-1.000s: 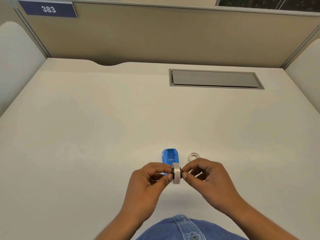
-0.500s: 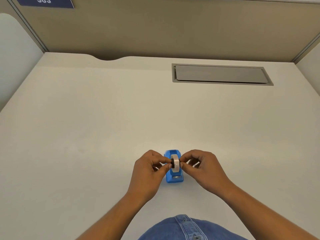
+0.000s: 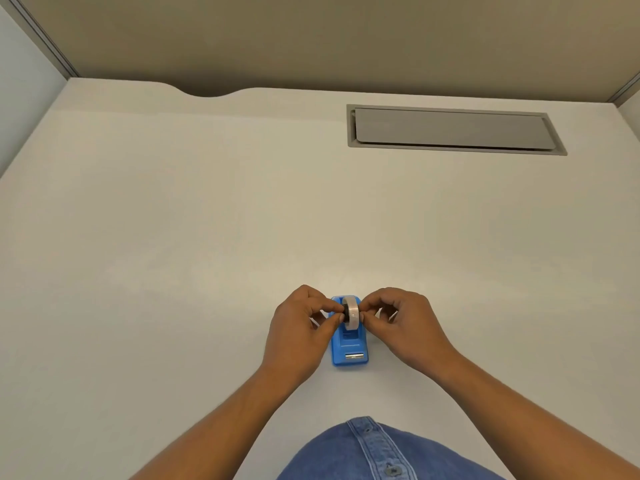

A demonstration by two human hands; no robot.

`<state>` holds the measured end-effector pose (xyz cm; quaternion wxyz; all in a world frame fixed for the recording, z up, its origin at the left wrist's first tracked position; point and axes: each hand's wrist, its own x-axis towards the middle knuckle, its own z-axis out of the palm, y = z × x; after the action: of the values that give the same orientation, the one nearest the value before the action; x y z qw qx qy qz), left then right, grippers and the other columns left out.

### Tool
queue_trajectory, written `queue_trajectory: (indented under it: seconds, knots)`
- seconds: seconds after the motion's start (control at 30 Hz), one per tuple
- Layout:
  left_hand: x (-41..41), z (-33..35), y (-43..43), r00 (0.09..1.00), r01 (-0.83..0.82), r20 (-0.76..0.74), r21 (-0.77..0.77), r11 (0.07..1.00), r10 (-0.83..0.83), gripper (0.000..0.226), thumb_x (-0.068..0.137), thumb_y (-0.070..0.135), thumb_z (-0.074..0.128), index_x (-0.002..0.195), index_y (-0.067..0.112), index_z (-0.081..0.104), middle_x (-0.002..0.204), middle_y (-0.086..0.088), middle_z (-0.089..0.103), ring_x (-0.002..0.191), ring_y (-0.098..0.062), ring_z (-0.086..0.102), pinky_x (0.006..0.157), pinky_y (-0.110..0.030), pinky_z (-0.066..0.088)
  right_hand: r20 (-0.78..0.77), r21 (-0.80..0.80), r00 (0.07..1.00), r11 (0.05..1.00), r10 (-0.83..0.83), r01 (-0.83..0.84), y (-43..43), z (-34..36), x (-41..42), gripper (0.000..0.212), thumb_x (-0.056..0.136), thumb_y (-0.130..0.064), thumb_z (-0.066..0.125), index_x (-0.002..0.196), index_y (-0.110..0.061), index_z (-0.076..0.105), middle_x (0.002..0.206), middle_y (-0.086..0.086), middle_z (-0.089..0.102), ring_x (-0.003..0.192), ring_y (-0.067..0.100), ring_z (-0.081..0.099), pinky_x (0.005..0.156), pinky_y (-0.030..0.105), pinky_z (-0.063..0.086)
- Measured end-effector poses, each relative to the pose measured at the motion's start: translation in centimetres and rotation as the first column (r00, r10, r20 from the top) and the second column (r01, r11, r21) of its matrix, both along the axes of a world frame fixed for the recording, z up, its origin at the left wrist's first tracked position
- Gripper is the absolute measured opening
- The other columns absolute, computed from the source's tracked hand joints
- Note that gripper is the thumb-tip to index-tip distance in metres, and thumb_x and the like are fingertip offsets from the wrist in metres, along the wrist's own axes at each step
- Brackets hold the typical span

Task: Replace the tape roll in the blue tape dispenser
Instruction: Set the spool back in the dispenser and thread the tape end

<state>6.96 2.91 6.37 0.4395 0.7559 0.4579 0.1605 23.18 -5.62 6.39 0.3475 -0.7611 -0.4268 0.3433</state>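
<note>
The blue tape dispenser (image 3: 349, 351) stands on the white desk (image 3: 173, 237) in front of me, its metal cutter at the near end. A clear tape roll (image 3: 352, 312) on a black hub sits upright over the dispenser's far well. My left hand (image 3: 300, 332) pinches the hub from the left with thumb and forefinger. My right hand (image 3: 403, 325) pinches it from the right the same way. Whether the roll rests fully in its slots is hidden by my fingers. The empty tape ring seen earlier is covered by my right hand.
A grey cable-tray lid (image 3: 450, 129) is set into the desk at the back right. A beige partition (image 3: 311, 39) closes off the far edge, with white side panels at left and right. My denim shirt (image 3: 374, 452) fills the bottom edge.
Both hands carried the tape roll forward from above the desk's near side and lowered it onto the dispenser. The camera tilted down, so the sign at top left left the view.
</note>
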Motion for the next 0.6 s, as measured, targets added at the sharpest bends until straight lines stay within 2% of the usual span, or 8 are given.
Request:
queue_trajectory:
  seconds: [0.2, 0.27, 0.33, 0.43, 0.53, 0.6]
  knots:
    - [0.4, -0.8, -0.1, 1.000, -0.020, 0.002, -0.009, 1.000, 0.020, 0.010, 0.081, 0.017, 0.076, 0.089, 0.022, 0.075, 0.091, 0.006, 0.063, 0.072, -0.006, 0.062, 0.062, -0.015, 0.049, 0.018, 0.005, 1.000, 1.000, -0.007, 0.007, 0.2, -0.2, 0.2, 0.018, 0.079, -0.007, 0.073, 0.079, -0.025, 0.075, 0.074, -0.007, 0.070, 0.060, 0.014, 0.056, 0.055, 0.014, 0.047]
    - [0.4, -1.1, -0.2, 0.999, -0.042, -0.005, -0.021, 0.999, 0.042, 0.009, 0.080, 0.017, 0.077, 0.087, 0.023, 0.074, 0.090, 0.007, 0.063, 0.071, -0.005, 0.062, 0.062, -0.014, 0.048, 0.010, -0.002, 1.000, 1.000, -0.003, 0.003, 0.1, -0.3, 0.1, 0.017, 0.079, -0.007, 0.074, 0.079, -0.025, 0.074, 0.073, -0.007, 0.069, 0.057, 0.008, 0.054, 0.055, 0.013, 0.047]
    - [0.4, -1.4, -0.3, 0.998, -0.059, -0.012, -0.028, 0.998, 0.059, 0.011, 0.080, 0.020, 0.077, 0.084, 0.028, 0.071, 0.089, 0.010, 0.062, 0.070, -0.003, 0.061, 0.060, -0.012, 0.047, 0.007, -0.011, 1.000, 1.000, -0.003, 0.004, 0.1, -0.4, 0.0, 0.018, 0.080, -0.007, 0.075, 0.080, -0.025, 0.073, 0.074, -0.006, 0.070, 0.056, 0.004, 0.053, 0.054, 0.012, 0.047]
    - [0.1, -1.6, -0.4, 0.998, -0.063, -0.006, -0.024, 0.998, 0.063, 0.025, 0.079, 0.023, 0.077, 0.082, 0.042, 0.061, 0.092, 0.015, 0.061, 0.071, -0.003, 0.061, 0.059, -0.011, 0.048, 0.013, -0.027, 1.000, 1.000, -0.001, 0.002, 0.0, -0.4, 0.0, 0.020, 0.080, -0.006, 0.074, 0.082, -0.026, 0.073, 0.075, -0.007, 0.070, 0.060, 0.006, 0.057, 0.056, 0.011, 0.048]
    - [-0.8, -1.6, -0.6, 0.999, -0.019, 0.032, -0.032, 0.999, 0.020, 0.035, 0.078, 0.026, 0.075, 0.090, 0.050, 0.053, 0.100, 0.019, 0.061, 0.083, 0.001, 0.060, 0.060, -0.011, 0.050, -0.001, -0.036, 1.000, 0.999, 0.010, -0.010, -0.3, -0.2, 0.2, 0.027, 0.077, -0.006, 0.071, 0.087, -0.032, 0.069, 0.080, -0.009, 0.068, 0.063, 0.009, 0.058, 0.057, 0.012, 0.048]
    - [-1.6, -1.6, -0.8, 0.998, 0.035, 0.046, -0.032, 0.999, -0.033, 0.044, 0.073, 0.038, 0.075, 0.106, 0.050, 0.049, 0.108, 0.025, 0.056, 0.094, 0.005, 0.057, 0.065, -0.007, 0.048, -0.001, -0.053, 0.999, 0.997, 0.049, -0.049, -0.6, -0.1, 0.4, 0.032, 0.071, -0.017, 0.073, 0.095, -0.037, 0.065, 0.086, -0.013, 0.066, 0.062, 0.006, 0.056, 0.055, 0.012, 0.048]
